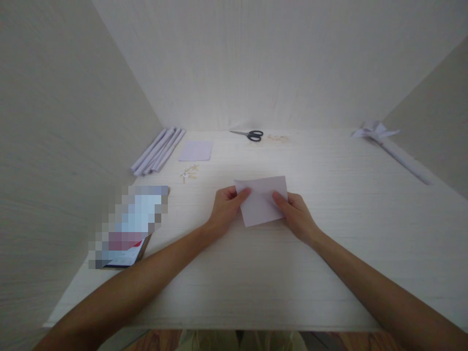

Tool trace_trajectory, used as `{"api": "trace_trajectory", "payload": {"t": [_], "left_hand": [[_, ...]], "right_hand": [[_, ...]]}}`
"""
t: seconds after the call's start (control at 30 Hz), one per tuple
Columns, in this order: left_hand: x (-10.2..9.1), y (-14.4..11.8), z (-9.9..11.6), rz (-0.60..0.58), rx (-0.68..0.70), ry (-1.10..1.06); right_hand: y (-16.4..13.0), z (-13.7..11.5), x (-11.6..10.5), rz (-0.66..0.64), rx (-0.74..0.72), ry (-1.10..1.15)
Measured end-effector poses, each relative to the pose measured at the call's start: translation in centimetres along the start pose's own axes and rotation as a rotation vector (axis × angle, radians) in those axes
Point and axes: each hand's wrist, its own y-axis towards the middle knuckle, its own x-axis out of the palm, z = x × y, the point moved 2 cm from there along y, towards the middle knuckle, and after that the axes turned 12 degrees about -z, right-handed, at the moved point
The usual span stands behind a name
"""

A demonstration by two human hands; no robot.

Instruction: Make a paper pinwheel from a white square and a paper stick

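Observation:
A small sheet of white paper (261,202) is held between both hands above the middle of the table. My left hand (227,205) grips its left edge, thumb on top and fingers curled beneath. At the opposite edge, my right hand (295,210) pinches it the same way. The paper looks roughly square and tilts slightly; its underside is hidden. Beyond the left hand lie a flat stack of white paper squares (195,150) and a little heap of short pale strips (189,172).
Scissors (252,135) with black handles lie near the back wall, beside small brownish bits (278,139). Several rolled paper tubes (159,152) rest at the back left. A tablet-like device (131,226), partly blurred, is by my left forearm. A paper flower on a stem (393,148) lies at right.

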Motion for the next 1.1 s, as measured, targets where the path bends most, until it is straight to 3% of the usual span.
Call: {"api": "trace_trajectory", "payload": {"t": [0.2, 0.5, 0.6, 0.7, 0.8, 0.93, 1.1], "left_hand": [[0.0, -0.2, 0.0, 0.027, -0.017, -0.032], [0.1, -0.7, 0.4, 0.061, -0.061, 0.113], [-0.2, -0.6, 0.7, 0.134, -0.042, 0.141], [-0.6, -0.5, 0.9, 0.167, -0.041, 0.147], [-0.9, -0.4, 0.9, 0.132, -0.055, 0.129], [-0.9, -0.4, 0.9, 0.069, -0.098, 0.145], [-0.5, -0.6, 1.0, 0.0, -0.138, 0.233]], "right_hand": [[0.1, -0.3, 0.3, -0.046, 0.002, 0.148], [-0.3, -0.7, 0.5, -0.158, -0.016, -0.124], [-0.7, -1.4, -0.2, -0.075, -0.197, -0.353], [-1.4, -2.5, -1.3, 0.072, -0.546, -0.689], [-1.9, -3.1, -2.0, 0.072, -0.797, -1.103], [-1.9, -3.2, -1.9, -0.027, -0.871, -1.468], [-1.9, -3.1, -0.7, -0.157, -0.903, -1.511]]}}
